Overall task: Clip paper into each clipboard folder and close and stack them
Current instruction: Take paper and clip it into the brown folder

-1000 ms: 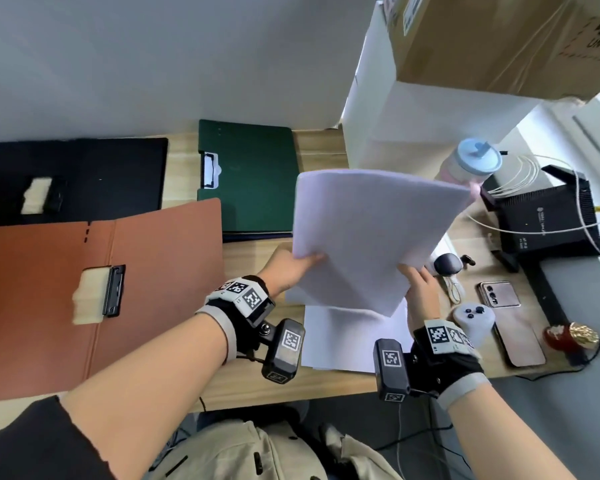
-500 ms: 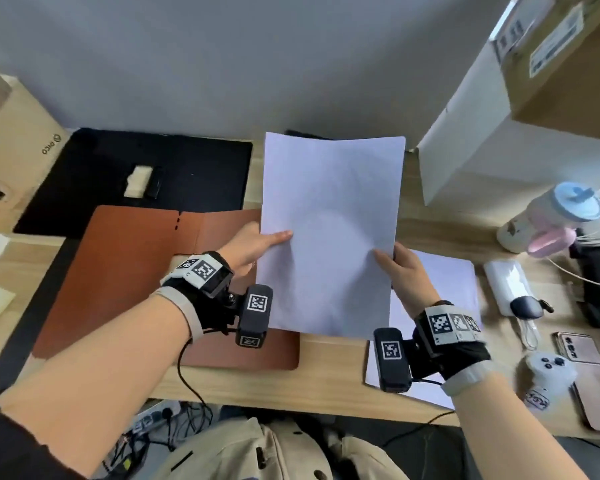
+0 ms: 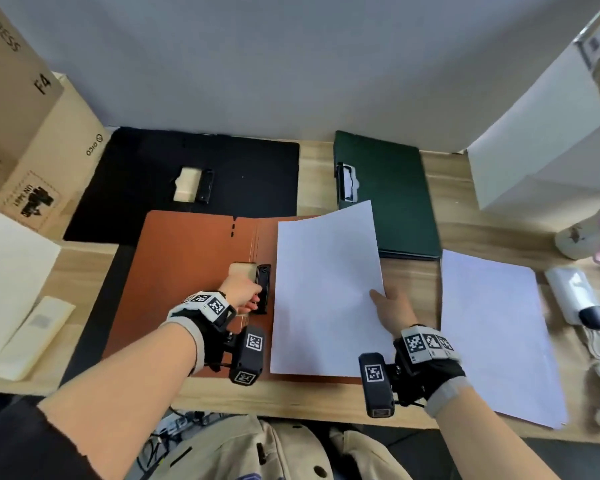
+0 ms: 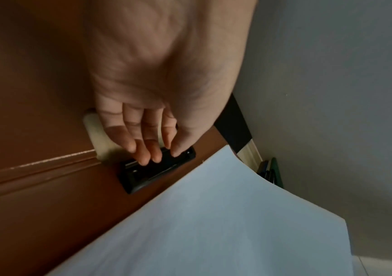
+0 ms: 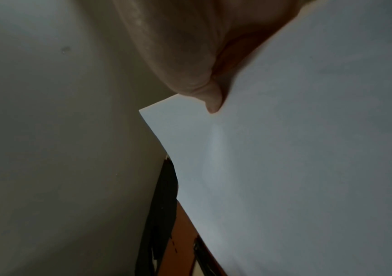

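Note:
An open brown clipboard folder point(image 3: 187, 271) lies in front of me, its black clip point(image 3: 263, 282) at the middle. My left hand point(image 3: 253, 301) is over the clip, and its nearly straight fingertips point(image 4: 143, 155) and thumb rest on the clip point(image 4: 147, 175). My right hand point(image 3: 378, 296) pinches the right edge of a white sheet point(image 3: 326, 289), thumb point(image 5: 211, 104) on top. The sheet hangs slightly curled over the folder's right half, its left edge just right of the clip. An open black folder point(image 3: 187, 181) and a shut green folder point(image 3: 385, 192) lie further back.
A stack of white paper point(image 3: 492, 334) lies on the wooden desk point(image 3: 413, 278) to the right. Cardboard boxes point(image 3: 21, 116) stand at the left, a white box point(image 3: 541, 150) at the back right. Small gadgets and a cup point(image 3: 575, 237) crowd the right edge.
My left hand let go of the sheet and moved onto the brown folder's clip. The right hand lowered the sheet from upright to over the folder's right half.

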The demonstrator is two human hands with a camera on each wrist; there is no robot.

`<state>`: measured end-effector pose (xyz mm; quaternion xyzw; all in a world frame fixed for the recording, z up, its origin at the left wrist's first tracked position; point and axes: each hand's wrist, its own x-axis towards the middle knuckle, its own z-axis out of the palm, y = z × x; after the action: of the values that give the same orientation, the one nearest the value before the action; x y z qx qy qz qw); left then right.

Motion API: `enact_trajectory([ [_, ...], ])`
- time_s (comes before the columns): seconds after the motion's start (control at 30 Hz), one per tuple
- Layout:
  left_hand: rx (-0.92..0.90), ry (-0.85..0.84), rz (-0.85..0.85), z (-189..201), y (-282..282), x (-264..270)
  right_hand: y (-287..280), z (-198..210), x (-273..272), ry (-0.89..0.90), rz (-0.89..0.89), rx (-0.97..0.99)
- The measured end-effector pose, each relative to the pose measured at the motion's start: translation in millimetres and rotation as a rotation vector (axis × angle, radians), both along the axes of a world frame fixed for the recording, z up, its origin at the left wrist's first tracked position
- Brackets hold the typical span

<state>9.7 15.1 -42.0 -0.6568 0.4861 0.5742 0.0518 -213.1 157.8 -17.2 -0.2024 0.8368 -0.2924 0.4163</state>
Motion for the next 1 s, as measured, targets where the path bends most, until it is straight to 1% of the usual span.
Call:
enact_trajectory([
  [0.07,0.012,-0.029,-0.093,-7,-3,0,1,-8,9,0.025,-0.016,0.028],
  [0.13,-0.014,-0.056,-0.177,-15,-7,0,2,-13,16,0.067,-0.020,0.038],
  [0.23,-0.129,-0.124,-0.344,-22,-10,-1,2,-15,22,0.086,-0.077,0.047],
  [0.33,-0.219,-0.157,-0.450,-22,-10,-1,0,-12,29,0.068,-0.120,0.091],
  [0.47,-0.301,-0.178,-0.572,-25,-12,1,0,-15,34,0.064,-0.082,0.128],
  [0.67,-0.297,-0.136,-0.680,-29,-18,1,-4,-21,38,0.082,-0.137,0.156],
  [0.77,-0.268,-0.109,-0.729,-28,-25,3,-7,-23,38,0.103,-0.197,0.153],
  [0.87,-0.175,-0.012,-0.709,-26,-30,7,-9,-25,41,0.130,-0.250,0.122],
  [1.0,-0.151,0.044,-0.669,-23,-32,11,-11,-27,45,0.126,-0.242,0.102],
])
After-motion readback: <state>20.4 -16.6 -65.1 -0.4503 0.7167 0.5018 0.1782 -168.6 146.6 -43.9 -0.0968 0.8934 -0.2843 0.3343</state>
